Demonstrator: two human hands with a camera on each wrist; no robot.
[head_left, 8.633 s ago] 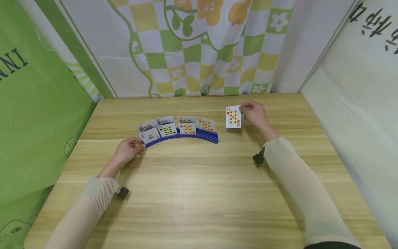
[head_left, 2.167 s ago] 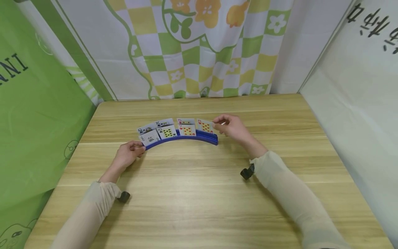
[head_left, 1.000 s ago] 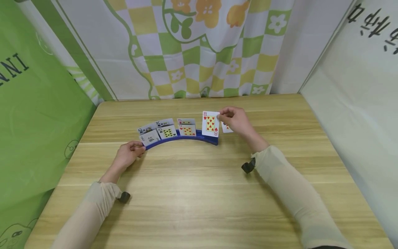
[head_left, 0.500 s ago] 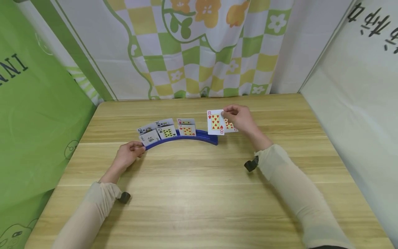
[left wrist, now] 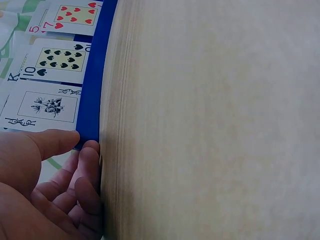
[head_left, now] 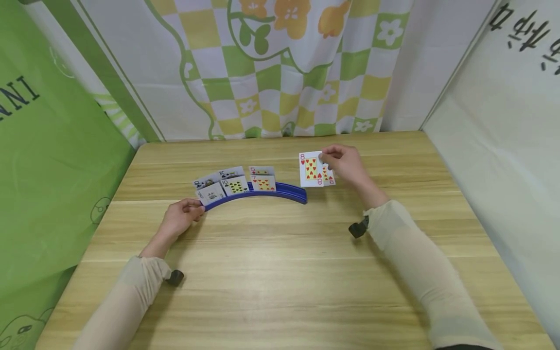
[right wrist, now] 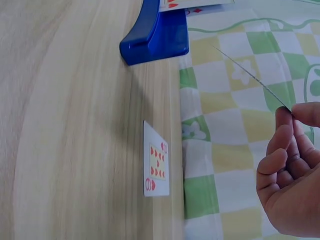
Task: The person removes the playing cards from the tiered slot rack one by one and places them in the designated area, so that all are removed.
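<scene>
My right hand [head_left: 345,163] pinches the eight of hearts [head_left: 309,170] by its upper right corner, above the table and right of the curved blue card holder [head_left: 290,193]. In the right wrist view this card shows edge-on as a thin line [right wrist: 252,75]. The nine of hearts [right wrist: 157,162] lies face up on the table, partly covered by the eight in the head view. My left hand [head_left: 181,214] grips the holder's left end between thumb and fingers. Standing in the front row are a joker [left wrist: 47,106], a ten of spades [left wrist: 59,59] and a seven of hearts [left wrist: 72,17].
Behind the front row stand a queen [head_left: 205,182], a king [head_left: 231,172] and a five of diamonds [head_left: 261,170], partly hidden. The wooden table [head_left: 271,272] meets a checked curtain [head_left: 297,107] at the back. Walls of fabric rise left and right.
My right hand has lifted the eight of hearts out of the holder and carried it rightward. The nine of hearts, held earlier, now lies on the table. My left hand keeps its place.
</scene>
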